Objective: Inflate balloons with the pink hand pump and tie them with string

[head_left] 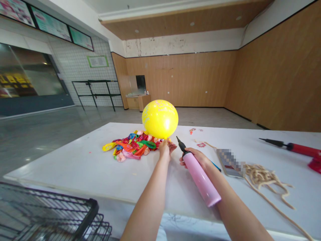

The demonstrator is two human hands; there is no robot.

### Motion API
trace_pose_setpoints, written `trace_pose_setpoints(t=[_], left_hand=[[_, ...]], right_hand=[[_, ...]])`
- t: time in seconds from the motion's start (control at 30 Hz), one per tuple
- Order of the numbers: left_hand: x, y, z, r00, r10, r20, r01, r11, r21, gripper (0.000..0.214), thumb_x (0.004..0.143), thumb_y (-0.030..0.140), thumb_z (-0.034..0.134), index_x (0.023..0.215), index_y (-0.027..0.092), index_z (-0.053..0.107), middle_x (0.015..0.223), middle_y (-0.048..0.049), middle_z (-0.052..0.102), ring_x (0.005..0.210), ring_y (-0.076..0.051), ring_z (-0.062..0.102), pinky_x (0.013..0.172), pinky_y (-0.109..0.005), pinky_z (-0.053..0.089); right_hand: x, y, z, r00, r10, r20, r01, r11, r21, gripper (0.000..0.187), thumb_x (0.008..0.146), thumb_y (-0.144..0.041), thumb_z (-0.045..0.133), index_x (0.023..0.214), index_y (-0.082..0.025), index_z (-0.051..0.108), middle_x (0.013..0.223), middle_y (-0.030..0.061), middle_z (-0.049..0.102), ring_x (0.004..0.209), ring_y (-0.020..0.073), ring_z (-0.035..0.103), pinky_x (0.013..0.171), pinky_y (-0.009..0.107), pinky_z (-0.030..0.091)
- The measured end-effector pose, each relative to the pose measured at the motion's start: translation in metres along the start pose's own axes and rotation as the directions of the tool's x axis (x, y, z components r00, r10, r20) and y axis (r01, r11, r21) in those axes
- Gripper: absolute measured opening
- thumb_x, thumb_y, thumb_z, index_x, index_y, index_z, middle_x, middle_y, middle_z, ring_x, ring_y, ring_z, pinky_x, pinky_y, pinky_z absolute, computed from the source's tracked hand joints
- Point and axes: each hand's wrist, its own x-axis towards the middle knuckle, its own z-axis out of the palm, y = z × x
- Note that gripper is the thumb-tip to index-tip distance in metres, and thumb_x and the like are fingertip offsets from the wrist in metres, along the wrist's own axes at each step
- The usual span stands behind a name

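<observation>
My left hand [166, 148] pinches the neck of an inflated yellow balloon [159, 118] and holds it upright above the white table [75, 164]. My right hand [198, 160] grips a pink hand pump [200, 177] near its black nozzle, which points up toward the balloon and stands a short way to the right of its neck. The pump body lies back along my right forearm. Just behind my left hand lies a pile of several flat, colourful balloons [130, 146].
A phone [229, 162] and a tangle of beige cord [263, 177] lie to the right of my right hand. A red pump [296, 148] rests at the far right edge. A black wire basket [50, 214] stands at the lower left, below the table edge.
</observation>
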Motion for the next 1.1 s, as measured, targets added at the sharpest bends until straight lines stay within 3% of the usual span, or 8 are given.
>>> trace_pose_setpoints(t=[0.17, 0.3, 0.37, 0.47, 0.57, 0.77, 0.97, 1.1], left_hand=[[0.0, 0.014, 0.006, 0.997, -0.033, -0.075, 0.038, 0.997, 0.069, 0.01, 0.079, 0.016, 0.048, 0.069, 0.017, 0.049, 0.051, 0.0052, 0.047, 0.042, -0.008, 0.046, 0.051, -0.024, 0.047], [-0.004, 0.024, 0.0, 0.995, -0.038, -0.093, 0.047, 0.994, 0.094, 0.012, 0.078, 0.016, 0.049, 0.067, 0.018, 0.045, 0.049, 0.0064, 0.044, 0.042, -0.007, 0.044, 0.052, -0.022, 0.045], [-0.008, 0.027, -0.008, 0.997, -0.019, -0.08, 0.027, 0.995, 0.098, 0.014, 0.08, 0.021, 0.05, 0.068, 0.018, 0.045, 0.049, 0.0066, 0.043, 0.042, -0.007, 0.044, 0.051, -0.022, 0.045], [-0.015, 0.028, -0.022, 0.999, 0.037, -0.03, -0.035, 0.996, 0.082, 0.02, 0.082, 0.03, 0.053, 0.068, 0.019, 0.044, 0.05, 0.0065, 0.043, 0.043, -0.008, 0.045, 0.05, -0.021, 0.043], [-0.018, 0.026, -0.032, 0.996, 0.092, 0.009, -0.093, 0.992, 0.08, 0.023, 0.081, 0.036, 0.056, 0.07, 0.019, 0.043, 0.052, 0.0064, 0.044, 0.044, -0.008, 0.045, 0.047, -0.02, 0.041], [-0.018, 0.025, -0.037, 0.993, 0.113, 0.018, -0.114, 0.988, 0.102, 0.027, 0.082, 0.039, 0.056, 0.071, 0.02, 0.04, 0.049, 0.0087, 0.038, 0.033, -0.004, 0.027, 0.036, -0.016, 0.019], [-0.018, 0.024, -0.036, 0.994, 0.111, 0.019, -0.112, 0.988, 0.104, 0.026, 0.084, 0.039, 0.052, 0.071, 0.021, 0.039, 0.048, 0.0094, 0.035, 0.032, -0.004, 0.024, 0.035, -0.016, 0.018], [-0.019, 0.025, -0.035, 0.994, 0.112, 0.008, -0.112, 0.987, 0.119, 0.023, 0.085, 0.035, 0.049, 0.07, 0.02, 0.039, 0.048, 0.009, 0.035, 0.032, -0.004, 0.025, 0.035, -0.016, 0.018]], right_hand=[[0.005, 0.005, -0.005, 0.994, -0.041, -0.099, 0.04, 0.999, -0.01, 0.026, 0.088, -0.04, 0.05, 0.089, -0.015, 0.059, 0.064, 0.007, 0.067, 0.054, 0.0179, 0.064, 0.053, 0.03, 0.053], [0.005, 0.012, -0.005, 0.976, -0.213, -0.048, 0.197, 0.956, -0.219, 0.031, 0.077, -0.043, 0.067, 0.087, -0.015, 0.059, 0.062, 0.0014, 0.062, 0.052, 0.0144, 0.058, 0.051, 0.026, 0.048], [0.005, 0.01, -0.002, 0.963, -0.27, 0.013, 0.246, 0.854, -0.458, 0.027, 0.073, -0.037, 0.07, 0.083, -0.015, 0.06, 0.065, 0.0011, 0.063, 0.053, 0.0125, 0.056, 0.05, 0.023, 0.043], [0.009, -0.001, 0.005, 0.95, -0.312, 0.033, 0.192, 0.497, -0.846, 0.019, 0.076, -0.033, 0.064, 0.083, -0.015, 0.065, 0.077, 0.0046, 0.068, 0.066, 0.0163, 0.062, 0.055, 0.023, 0.043], [0.019, -0.016, 0.015, 0.931, -0.365, -0.028, 0.07, 0.253, -0.965, 0.021, 0.068, -0.025, 0.071, 0.086, -0.014, 0.069, 0.092, 0.01, 0.07, 0.086, 0.025, 0.065, 0.066, 0.027, 0.046], [0.044, -0.026, 0.04, 0.879, -0.46, -0.127, -0.119, 0.045, -0.992, 0.038, 0.074, -0.008, 0.063, 0.112, -0.015, 0.065, 0.115, 0.0197, 0.064, 0.108, 0.0319, 0.06, 0.084, 0.038, 0.046], [0.053, -0.009, 0.053, 0.841, -0.522, -0.142, -0.22, -0.089, -0.971, 0.043, 0.088, -0.004, 0.042, 0.127, -0.016, 0.054, 0.123, 0.0207, 0.056, 0.117, 0.0317, 0.054, 0.088, 0.043, 0.043], [0.05, -0.003, 0.051, 0.837, -0.533, -0.123, -0.233, -0.143, -0.962, 0.042, 0.09, -0.009, 0.043, 0.13, -0.02, 0.05, 0.122, 0.018, 0.057, 0.114, 0.0304, 0.055, 0.086, 0.042, 0.043]])
